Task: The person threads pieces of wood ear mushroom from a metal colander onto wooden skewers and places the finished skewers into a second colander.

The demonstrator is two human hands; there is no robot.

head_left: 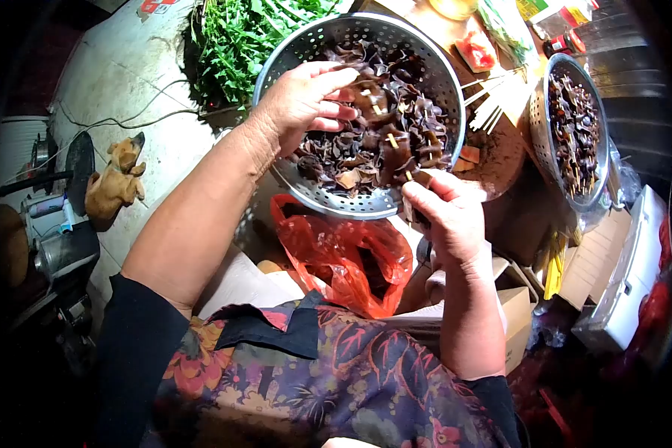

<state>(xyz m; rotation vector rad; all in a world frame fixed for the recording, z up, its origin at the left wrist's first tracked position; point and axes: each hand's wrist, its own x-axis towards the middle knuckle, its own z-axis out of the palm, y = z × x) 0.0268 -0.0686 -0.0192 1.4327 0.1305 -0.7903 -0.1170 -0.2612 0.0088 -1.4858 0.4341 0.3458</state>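
Note:
My right hand point(448, 214) pinches the lower end of a skewer point(393, 140) threaded with dark wood ear mushroom pieces. The skewer slants up and left above a round metal colander point(266, 84), its pale stick showing between the pieces. At its upper end is my left hand point(306, 104), fingers apart beside the top piece; whether they touch it is hard to tell. Loose wood ear mushrooms point(336, 153) fill much of the colander below. In front of the colander, a red plastic bag point(336, 254) lies open at my lap.
At the right stands another colander point(575, 134) with filled skewers. Bare sticks point(493, 104) lie between the colanders, near a round wooden board point(504, 160). Leafy greens point(235, 52) are at the back left. A brown dog point(116, 183) is on the floor, near a cable point(138, 119).

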